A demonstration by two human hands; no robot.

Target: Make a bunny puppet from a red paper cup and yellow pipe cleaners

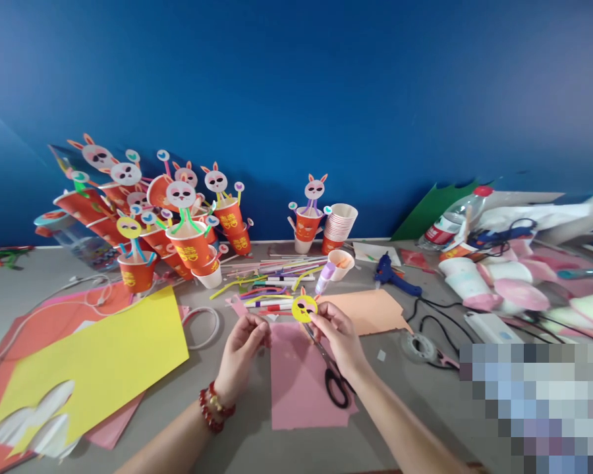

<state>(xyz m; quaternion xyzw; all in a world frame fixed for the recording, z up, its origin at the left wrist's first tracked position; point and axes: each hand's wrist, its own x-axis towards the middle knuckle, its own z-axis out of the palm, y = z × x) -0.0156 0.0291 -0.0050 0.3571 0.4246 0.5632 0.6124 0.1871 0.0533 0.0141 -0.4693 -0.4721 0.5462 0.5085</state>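
Observation:
My right hand (340,334) pinches a small yellow paper rabbit face (304,307) with orange ears, held up over a pink paper sheet (299,382). My left hand (244,345), with a red bead bracelet on the wrist, is closed in a pinch just left of it; what it holds is too small to make out. Black-handled scissors (333,378) lie on the pink sheet under my right wrist. A purple glue stick (325,278) and a pile of colored pipe cleaners (277,273) lie just beyond my hands.
Several orange paper cups with rabbit faces (178,224) stand at the back left, one more with a cup stack (340,224) at center. A yellow sheet (99,362) lies left, orange paper (370,309) right. A blue glue gun (393,276), cables, tape roll (415,345) and a bottle (449,224) crowd the right.

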